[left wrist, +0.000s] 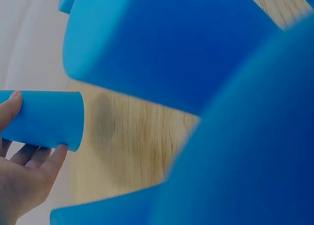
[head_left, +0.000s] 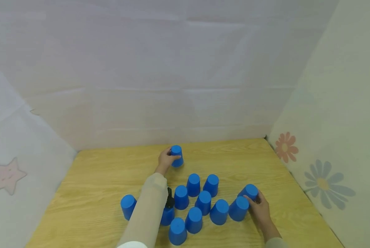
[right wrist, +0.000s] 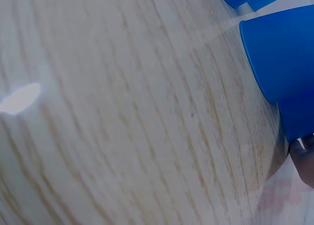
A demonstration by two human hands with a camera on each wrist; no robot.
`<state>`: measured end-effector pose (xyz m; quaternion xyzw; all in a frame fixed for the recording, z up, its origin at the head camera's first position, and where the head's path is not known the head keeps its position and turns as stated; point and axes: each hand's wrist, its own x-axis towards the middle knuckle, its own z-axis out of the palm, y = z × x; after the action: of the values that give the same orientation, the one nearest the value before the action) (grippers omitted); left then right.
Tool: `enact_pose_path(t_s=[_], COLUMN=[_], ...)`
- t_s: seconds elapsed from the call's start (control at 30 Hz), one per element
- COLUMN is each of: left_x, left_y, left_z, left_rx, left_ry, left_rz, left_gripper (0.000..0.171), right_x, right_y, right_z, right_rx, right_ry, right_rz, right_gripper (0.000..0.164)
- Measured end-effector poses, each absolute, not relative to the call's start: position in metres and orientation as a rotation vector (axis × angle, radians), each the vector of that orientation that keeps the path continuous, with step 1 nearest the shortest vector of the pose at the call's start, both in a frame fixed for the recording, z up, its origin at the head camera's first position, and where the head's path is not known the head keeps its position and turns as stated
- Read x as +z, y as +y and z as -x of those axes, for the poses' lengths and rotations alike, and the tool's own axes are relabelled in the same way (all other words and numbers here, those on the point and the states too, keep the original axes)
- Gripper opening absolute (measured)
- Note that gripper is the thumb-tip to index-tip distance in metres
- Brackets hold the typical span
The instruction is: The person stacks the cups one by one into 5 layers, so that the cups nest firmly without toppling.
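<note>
At the back of the table, my left hand (head_left: pixel 166 161) grips an upside-down blue plastic cup (head_left: pixel 177 158), thumb on the near side. The left wrist view shows that cup (left wrist: pixel 46 119) between thumb and fingers, with its wide rim toward the tabletop. On the right, my right hand (head_left: pixel 260 209) holds another upside-down blue cup (head_left: pixel 251 190) from its right side. Just in front of that one stands a further blue cup (head_left: pixel 239 208), overlapping it. In the right wrist view only a few fingers (right wrist: pixel 302 161) show at the edge, against a cup (right wrist: pixel 297 114).
Several more upside-down blue cups stand in a loose cluster, among them a front cup (head_left: pixel 177 231) and a back cup (head_left: pixel 211 185). One cup (head_left: pixel 128 206) sits left of my left sleeve (head_left: pixel 147 210). White cloth (head_left: pixel 185 75) hangs behind the wooden table (head_left: pixel 101 172).
</note>
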<state>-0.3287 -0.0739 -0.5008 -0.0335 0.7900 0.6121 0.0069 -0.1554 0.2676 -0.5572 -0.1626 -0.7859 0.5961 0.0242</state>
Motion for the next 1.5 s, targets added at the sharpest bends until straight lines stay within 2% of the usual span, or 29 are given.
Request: enact_pose_path(t_s=[0.57, 1.5], left_x=[-0.514, -0.519], left_y=[-0.073, -0.075], left_z=[0.329, 0.325], left_rx=[1.870, 1.786], left_ry=[2.470, 2.512], left_rz=[0.170, 0.153], left_gripper=[0.062, 0.055], right_x=[-0.558, -0.557], right_y=[0.264, 0.264], right_z=[0.152, 0.152], right_rx=[1.837, 1.869], right_ry=[-2.409, -2.392], right_rz=[0.489, 0.474], right_gripper=[0.076, 0.077])
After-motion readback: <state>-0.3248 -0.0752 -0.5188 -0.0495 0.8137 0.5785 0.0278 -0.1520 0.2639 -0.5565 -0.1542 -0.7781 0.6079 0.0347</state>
